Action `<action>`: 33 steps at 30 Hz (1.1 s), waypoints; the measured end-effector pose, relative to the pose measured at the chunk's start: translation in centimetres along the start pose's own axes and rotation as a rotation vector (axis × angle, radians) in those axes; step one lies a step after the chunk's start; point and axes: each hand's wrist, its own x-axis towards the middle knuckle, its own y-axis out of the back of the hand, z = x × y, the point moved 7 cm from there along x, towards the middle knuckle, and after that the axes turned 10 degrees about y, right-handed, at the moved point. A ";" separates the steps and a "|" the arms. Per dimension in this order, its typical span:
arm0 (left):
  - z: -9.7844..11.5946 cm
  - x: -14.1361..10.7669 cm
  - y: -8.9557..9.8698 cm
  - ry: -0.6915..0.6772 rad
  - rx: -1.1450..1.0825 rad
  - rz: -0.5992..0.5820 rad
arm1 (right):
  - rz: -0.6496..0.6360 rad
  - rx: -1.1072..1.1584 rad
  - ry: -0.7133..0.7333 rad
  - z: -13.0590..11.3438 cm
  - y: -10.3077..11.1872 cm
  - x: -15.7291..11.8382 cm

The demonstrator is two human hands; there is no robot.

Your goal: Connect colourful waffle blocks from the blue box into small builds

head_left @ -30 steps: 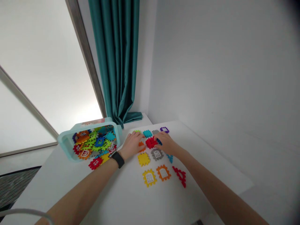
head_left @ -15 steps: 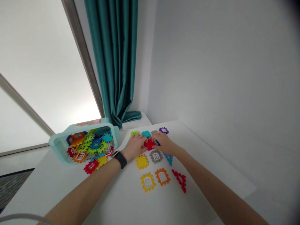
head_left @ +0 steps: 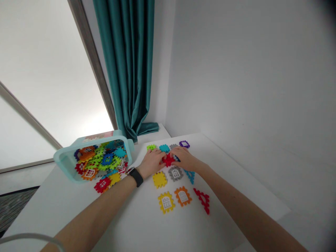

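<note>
My left hand [head_left: 151,162] and my right hand [head_left: 183,157] press in from either side on a red interlocking plastic tile [head_left: 168,160], gripping it between them. A blue piece [head_left: 177,158] shows just under my right fingers. Below the hands lie a yellow square tile [head_left: 160,179], a grey window tile [head_left: 175,173], a yellow window tile [head_left: 166,202], an orange window tile [head_left: 183,196] and a red triangular piece [head_left: 203,200]. A blue triangular piece [head_left: 190,176] sits by my right wrist. Green [head_left: 151,147], teal [head_left: 164,148] and purple [head_left: 184,144] tiles lie beyond my fingers.
A pale teal plastic bin [head_left: 61,161] lies tipped on its side at the left of the white table [head_left: 131,217], full of mixed tiles, with several spilled at its mouth. A black watch [head_left: 135,176] circles my left wrist. A teal curtain [head_left: 126,63] hangs behind.
My hands have closed in on the red tile from both sides, and my left hand now covers the orange piece. The view has tilted slightly upward.
</note>
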 end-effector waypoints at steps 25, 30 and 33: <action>-2.2 -3.9 3.5 0.071 -0.158 0.137 | 0.158 -0.028 0.065 -4.1 0.8 0.7; -3.8 -6.6 4.8 0.090 -0.158 0.159 | 0.161 -0.001 0.115 -7.5 0.3 2.1; -5.2 -8.4 5.7 0.100 -0.157 0.186 | 0.129 0.034 0.156 -10.0 -0.2 3.2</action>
